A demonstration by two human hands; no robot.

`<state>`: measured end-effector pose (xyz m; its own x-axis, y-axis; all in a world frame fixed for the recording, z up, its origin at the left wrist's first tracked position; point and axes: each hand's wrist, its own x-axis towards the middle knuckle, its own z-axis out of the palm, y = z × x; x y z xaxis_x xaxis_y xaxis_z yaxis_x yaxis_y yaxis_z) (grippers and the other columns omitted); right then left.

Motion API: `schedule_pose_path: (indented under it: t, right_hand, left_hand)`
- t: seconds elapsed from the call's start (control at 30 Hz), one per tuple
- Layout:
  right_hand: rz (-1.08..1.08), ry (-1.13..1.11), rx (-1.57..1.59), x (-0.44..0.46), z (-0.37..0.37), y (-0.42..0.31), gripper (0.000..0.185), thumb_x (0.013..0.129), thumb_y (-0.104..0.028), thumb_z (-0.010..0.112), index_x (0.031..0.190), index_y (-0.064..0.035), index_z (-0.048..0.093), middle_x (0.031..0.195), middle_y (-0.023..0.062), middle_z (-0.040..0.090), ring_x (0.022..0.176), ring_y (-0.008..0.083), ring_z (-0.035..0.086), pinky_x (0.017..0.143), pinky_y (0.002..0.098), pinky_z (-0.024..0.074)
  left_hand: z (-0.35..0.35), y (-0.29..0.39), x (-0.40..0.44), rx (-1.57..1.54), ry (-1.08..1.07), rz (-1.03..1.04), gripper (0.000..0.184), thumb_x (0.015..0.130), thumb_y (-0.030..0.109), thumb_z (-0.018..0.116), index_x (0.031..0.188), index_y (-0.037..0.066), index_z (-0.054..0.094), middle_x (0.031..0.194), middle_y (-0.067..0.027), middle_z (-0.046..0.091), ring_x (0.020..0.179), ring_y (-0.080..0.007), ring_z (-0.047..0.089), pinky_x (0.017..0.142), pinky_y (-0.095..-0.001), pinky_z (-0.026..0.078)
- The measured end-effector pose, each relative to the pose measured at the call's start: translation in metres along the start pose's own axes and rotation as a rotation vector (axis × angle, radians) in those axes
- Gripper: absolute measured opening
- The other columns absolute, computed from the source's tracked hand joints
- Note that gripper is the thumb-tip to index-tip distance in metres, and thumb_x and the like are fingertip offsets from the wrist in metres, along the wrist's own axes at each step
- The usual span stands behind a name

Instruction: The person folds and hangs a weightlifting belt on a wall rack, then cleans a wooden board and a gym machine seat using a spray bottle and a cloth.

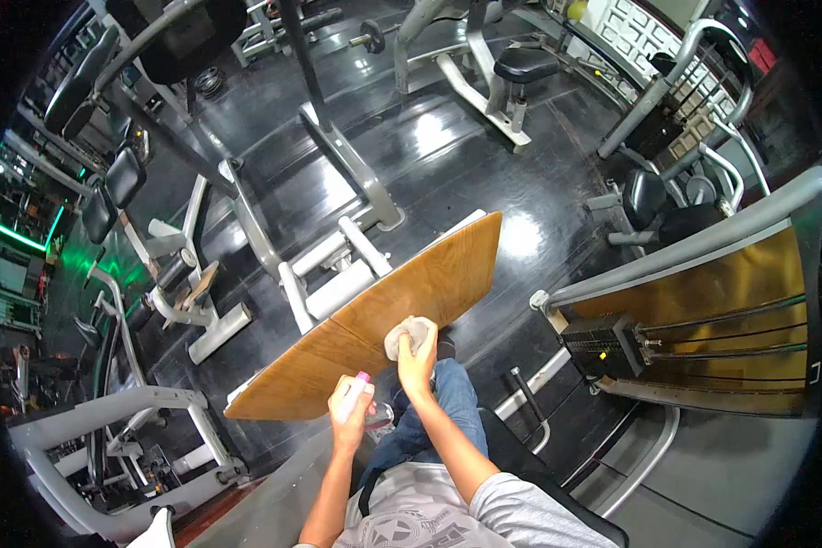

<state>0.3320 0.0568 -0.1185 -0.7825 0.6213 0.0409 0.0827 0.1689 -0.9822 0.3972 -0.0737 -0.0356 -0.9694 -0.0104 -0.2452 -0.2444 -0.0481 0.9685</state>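
My right hand (417, 358) presses a pale, crumpled cloth (409, 336) against a tilted brown wooden board (365, 331). Below and left of it, my left hand (350, 404) is wrapped round a clear bottle with a pink top (361, 378). The bottle's lower part shows beside that hand, over my jeans. The board spans the space in front of my knees, and part of a white frame (340, 290) shows behind its far edge.
A weight stack (605, 347) and a slanted grey machine frame (694, 248) stand at the right. Another grey frame (123, 406) is at the lower left. Benches and machines with black pads (526, 64) stand farther off on the dark floor (438, 173).
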Motion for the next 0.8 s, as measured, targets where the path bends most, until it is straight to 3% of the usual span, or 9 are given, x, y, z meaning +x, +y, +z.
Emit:
schedule_pose_path:
  t: [0.07, 0.2, 0.27, 0.37, 0.47, 0.6, 0.67, 0.8]
  right_hand:
    - [0.072, 0.005, 0.049, 0.006, -0.006, 0.025, 0.034, 0.085, -0.008, 0.062, 0.115, 0.0014, 0.051, 0.109, 0.0207, 0.058, 0.107, 0.0371, 0.056, 0.098, 0.0446, 0.0420]
    - [0.081, 0.100, -0.010, 0.047, -0.019, 0.060, 0.029, 0.088, -0.010, 0.062, 0.113, 0.0012, 0.054, 0.109, 0.0197, 0.060, 0.105, 0.0351, 0.057, 0.097, 0.0423, 0.0431]
    - [0.118, 0.141, -0.020, 0.063, -0.027, 0.037, 0.026, 0.090, -0.011, 0.060, 0.113, 0.0001, 0.056, 0.107, 0.0147, 0.063, 0.103, 0.0257, 0.059, 0.096, 0.0371, 0.0450]
    - [0.064, 0.136, 0.094, 0.074, -0.027, 0.000, 0.029, 0.086, -0.008, 0.064, 0.112, 0.0017, 0.056, 0.113, 0.0195, 0.061, 0.108, 0.0330, 0.058, 0.098, 0.0417, 0.0430]
    - [-0.016, 0.144, 0.048, 0.052, -0.012, -0.025, 0.031, 0.086, -0.007, 0.065, 0.113, 0.0015, 0.055, 0.113, 0.0194, 0.060, 0.108, 0.0333, 0.057, 0.099, 0.0421, 0.0425]
    - [-0.023, 0.035, 0.058, -0.007, 0.008, -0.039, 0.035, 0.085, -0.006, 0.063, 0.117, 0.0001, 0.051, 0.113, 0.0195, 0.057, 0.110, 0.0345, 0.056, 0.101, 0.0436, 0.0410]
    - [-0.064, -0.043, 0.050, -0.029, 0.013, -0.020, 0.035, 0.086, -0.004, 0.061, 0.118, -0.0002, 0.050, 0.112, 0.0190, 0.056, 0.111, 0.0342, 0.055, 0.102, 0.0436, 0.0401]
    - [-0.007, -0.117, 0.108, -0.018, 0.001, 0.009, 0.031, 0.088, -0.005, 0.058, 0.117, 0.0008, 0.050, 0.111, 0.0185, 0.056, 0.111, 0.0328, 0.054, 0.102, 0.0430, 0.0395]
  left_hand:
    - [-0.002, 0.001, -0.002, -0.009, -0.003, 0.004, 0.014, 0.092, 0.010, 0.064, 0.084, -0.001, 0.061, 0.081, -0.0043, 0.054, 0.062, -0.0099, 0.056, 0.057, -0.0248, 0.045]
    - [-0.005, 0.004, -0.008, -0.022, 0.018, 0.050, 0.015, 0.091, 0.012, 0.065, 0.085, -0.001, 0.061, 0.080, -0.0040, 0.054, 0.061, -0.0099, 0.055, 0.057, -0.0248, 0.045]
    - [-0.010, -0.002, -0.013, -0.050, 0.026, 0.050, 0.017, 0.091, 0.014, 0.066, 0.085, -0.001, 0.062, 0.080, -0.0037, 0.054, 0.061, -0.0099, 0.055, 0.057, -0.0247, 0.045]
    - [-0.015, -0.006, -0.019, -0.054, 0.080, 0.039, 0.018, 0.091, 0.019, 0.065, 0.087, 0.002, 0.060, 0.070, -0.0038, 0.057, 0.056, -0.0104, 0.055, 0.057, -0.0250, 0.045]
    - [-0.020, -0.006, -0.024, -0.087, 0.105, 0.065, 0.016, 0.091, 0.018, 0.064, 0.087, 0.002, 0.060, 0.068, -0.0039, 0.057, 0.055, -0.0109, 0.054, 0.056, -0.0252, 0.044]
    - [-0.031, -0.010, -0.032, -0.118, 0.134, 0.022, 0.015, 0.091, 0.013, 0.064, 0.086, -0.001, 0.062, 0.078, -0.0038, 0.054, 0.060, -0.0104, 0.055, 0.057, -0.0253, 0.045]
    - [-0.034, -0.010, -0.035, -0.101, 0.180, 0.035, 0.018, 0.091, 0.019, 0.063, 0.086, 0.002, 0.061, 0.067, -0.0039, 0.056, 0.055, -0.0118, 0.054, 0.057, -0.0266, 0.045]
    - [-0.045, -0.013, -0.041, -0.113, 0.210, 0.026, 0.017, 0.091, 0.018, 0.063, 0.086, 0.002, 0.060, 0.067, -0.0038, 0.056, 0.055, -0.0120, 0.054, 0.057, -0.0268, 0.044]
